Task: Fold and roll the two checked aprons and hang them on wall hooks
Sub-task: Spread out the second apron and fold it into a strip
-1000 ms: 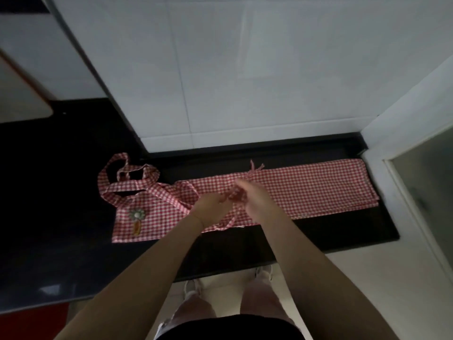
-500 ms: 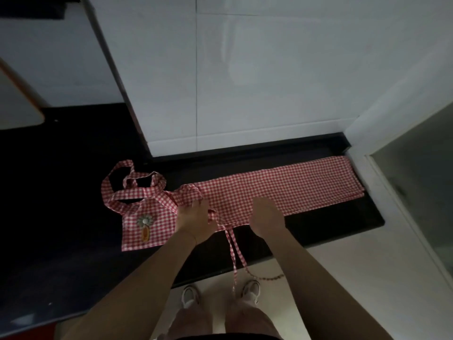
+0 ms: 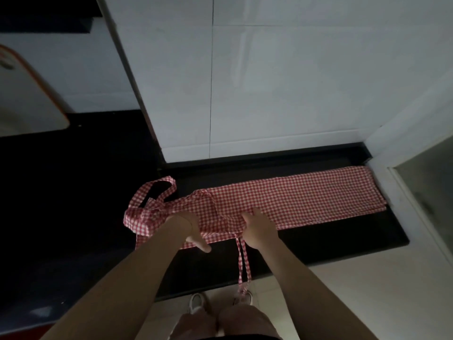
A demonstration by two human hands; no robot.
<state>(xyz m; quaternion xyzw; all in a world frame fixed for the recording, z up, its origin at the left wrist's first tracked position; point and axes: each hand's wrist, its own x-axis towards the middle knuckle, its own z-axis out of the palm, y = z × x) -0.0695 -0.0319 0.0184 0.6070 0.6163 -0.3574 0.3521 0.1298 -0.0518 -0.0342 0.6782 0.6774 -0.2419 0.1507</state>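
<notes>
A red-and-white checked apron (image 3: 306, 200) lies folded into a long strip on the black counter (image 3: 331, 239). Its bib end with the neck loop (image 3: 157, 192) is lifted and folded over to the right at the strip's left end. My left hand (image 3: 188, 229) grips the bib end, thumb pointing out to the right. My right hand (image 3: 257, 229) grips the near edge of the strip at the waist. Two waist ties (image 3: 244, 263) hang from there over the counter's front edge. Only one apron is in view.
White tiled wall (image 3: 269, 94) rises right behind the counter. A white frame with a glass pane (image 3: 421, 192) closes off the right end. A white board with an orange rim (image 3: 27, 101) leans at the far left. My shoes (image 3: 196, 303) stand on pale floor below.
The bib end, flat on the counter before, is now lifted and folded rightward by my left hand. The ties dropped over the counter's edge. My right hand now holds the strip's near edge.
</notes>
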